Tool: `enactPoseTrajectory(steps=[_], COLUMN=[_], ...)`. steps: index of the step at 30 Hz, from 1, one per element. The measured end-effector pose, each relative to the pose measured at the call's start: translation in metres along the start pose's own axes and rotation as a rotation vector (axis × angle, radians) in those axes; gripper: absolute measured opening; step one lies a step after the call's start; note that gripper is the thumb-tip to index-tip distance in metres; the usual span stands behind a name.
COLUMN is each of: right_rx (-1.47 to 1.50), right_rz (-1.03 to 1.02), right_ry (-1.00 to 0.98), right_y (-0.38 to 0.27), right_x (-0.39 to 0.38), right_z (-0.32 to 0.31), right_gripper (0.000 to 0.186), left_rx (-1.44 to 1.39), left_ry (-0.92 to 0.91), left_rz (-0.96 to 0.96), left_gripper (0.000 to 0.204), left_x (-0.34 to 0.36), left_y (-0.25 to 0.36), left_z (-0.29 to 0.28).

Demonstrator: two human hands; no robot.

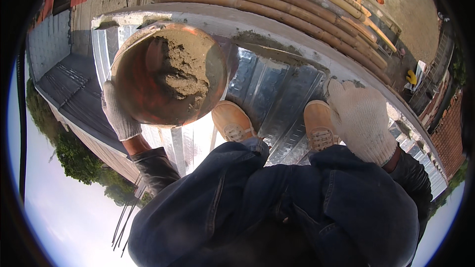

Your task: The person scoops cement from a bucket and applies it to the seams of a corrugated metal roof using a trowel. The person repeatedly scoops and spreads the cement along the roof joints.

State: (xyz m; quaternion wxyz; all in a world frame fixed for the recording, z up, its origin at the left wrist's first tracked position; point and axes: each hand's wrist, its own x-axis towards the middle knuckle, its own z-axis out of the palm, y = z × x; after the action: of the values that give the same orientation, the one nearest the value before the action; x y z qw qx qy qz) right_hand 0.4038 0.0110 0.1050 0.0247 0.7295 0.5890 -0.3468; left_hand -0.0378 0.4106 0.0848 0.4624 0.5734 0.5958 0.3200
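Note:
A bucket with a worn orange inner wall tilts on the left, and wet grey mortar clings inside it. My left hand, in a white knit glove, grips the bucket's outer left side. On the right, my gloved right hand is closed beside my shoe, close to the concrete ledge. Its back faces up, and whatever its curled fingers hold, if anything, is hidden. Fresh mortar is smeared along the ledge's inner edge, between the bucket and my right hand.
My tan shoes stand on ribbed shiny metal decking. Beyond the ledge run several long bamboo poles. Lower ground shows at far right, with a brick wall. Bare steel rods stick out at lower left.

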Motion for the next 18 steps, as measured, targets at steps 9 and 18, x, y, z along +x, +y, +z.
enactPoseTrajectory(steps=[9,18], right_rx=[-0.099,-0.05], right_rz=[-0.259,-0.308], right_ry=[0.361,0.395], right_y=[0.025,0.06], right_x=[0.111,0.084], right_z=[0.037,-0.005], right_gripper=[0.021,0.033], left_rx=[-0.048,-0.021], left_ry=[0.004,-0.018], left_rz=[-0.036,-0.023], left_gripper=[0.032,0.032], left_x=[-0.007,-0.015], left_y=[0.007,0.018], left_z=[0.026,0.031])
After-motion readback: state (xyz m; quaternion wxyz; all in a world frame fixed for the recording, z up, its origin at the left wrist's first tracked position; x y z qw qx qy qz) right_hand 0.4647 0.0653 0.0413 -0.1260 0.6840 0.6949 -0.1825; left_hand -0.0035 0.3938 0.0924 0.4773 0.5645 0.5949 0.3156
